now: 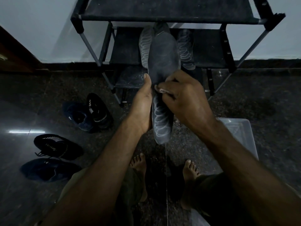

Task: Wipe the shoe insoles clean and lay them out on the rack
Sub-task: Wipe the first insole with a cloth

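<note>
Insole (pixel 163 62) sits dead centre, held upright before the rack (pixel 171 12) at twelve o'clock. Left hand (pixel 143 101) grips its left edge; right hand (pixel 184 93) pinches a small cloth (pixel 161 90) against it. Two patterned insoles (pixel 145 46) lie on the middle shelf.

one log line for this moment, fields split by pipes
step: wiping | left hand: holds insoles | right hand: pinches cloth on them | rack: two patterned insoles laid

Four dark sneakers (pixel 68 128) lay scattered on the polished dark stone floor (pixel 268 98), a clear plastic tub (pixel 241 136) stood opposite them, and a pale wall (pixel 40 30) rose behind.
</note>
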Tool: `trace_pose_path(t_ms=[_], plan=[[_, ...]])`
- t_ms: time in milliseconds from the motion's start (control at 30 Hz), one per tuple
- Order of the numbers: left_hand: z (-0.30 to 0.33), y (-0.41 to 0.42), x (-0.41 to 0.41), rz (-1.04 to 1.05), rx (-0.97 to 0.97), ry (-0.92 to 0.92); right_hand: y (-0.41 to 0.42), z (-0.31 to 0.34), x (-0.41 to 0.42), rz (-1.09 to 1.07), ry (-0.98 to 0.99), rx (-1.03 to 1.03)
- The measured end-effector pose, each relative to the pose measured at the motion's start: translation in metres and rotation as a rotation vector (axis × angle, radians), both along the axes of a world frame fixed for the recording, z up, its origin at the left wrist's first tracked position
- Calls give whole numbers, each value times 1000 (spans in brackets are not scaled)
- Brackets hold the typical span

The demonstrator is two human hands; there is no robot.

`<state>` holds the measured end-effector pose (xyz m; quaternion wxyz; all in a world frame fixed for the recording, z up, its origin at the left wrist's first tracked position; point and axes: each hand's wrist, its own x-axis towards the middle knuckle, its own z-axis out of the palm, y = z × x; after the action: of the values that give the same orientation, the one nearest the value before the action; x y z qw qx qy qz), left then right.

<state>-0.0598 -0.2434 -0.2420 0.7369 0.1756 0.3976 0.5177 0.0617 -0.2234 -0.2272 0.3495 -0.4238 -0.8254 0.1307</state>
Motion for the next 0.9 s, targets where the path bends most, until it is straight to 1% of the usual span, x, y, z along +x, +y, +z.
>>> trace_pose_path(t_ms=[100,167,300,367,467,533,567,633,700,767,833,900], plan=[[3,-1,5,-22,18,25,5,-1,5,-90,81,-19],[2,-2,5,-22,13,18,4,-1,2,-69,105,-33],[-1,0,-1,-14,3,5,-3,-2,-4,81,11,-1],[0,1,-3,5,-2,8,-2,-2,-1,102,-64,39],[2,2,0,2,5,28,3,-1,7,-12,-92,58],[2,1,3,-16,10,39,5,-2,7,-100,-49,52],[2,1,3,-16,10,37,4,-2,6,-110,-24,48],[1,0,2,-2,0,4,0,-1,0,-50,-7,41],[-2,1,-1,-5,-2,-28,-4,0,-3,36,-56,43],[-2,1,-2,2,-13,-41,-5,0,-3,58,-118,66],[-1,2,-2,9,-18,-24,-2,0,1,-4,-145,80],[0,1,2,1,-5,8,2,-1,6,-107,-113,67]])
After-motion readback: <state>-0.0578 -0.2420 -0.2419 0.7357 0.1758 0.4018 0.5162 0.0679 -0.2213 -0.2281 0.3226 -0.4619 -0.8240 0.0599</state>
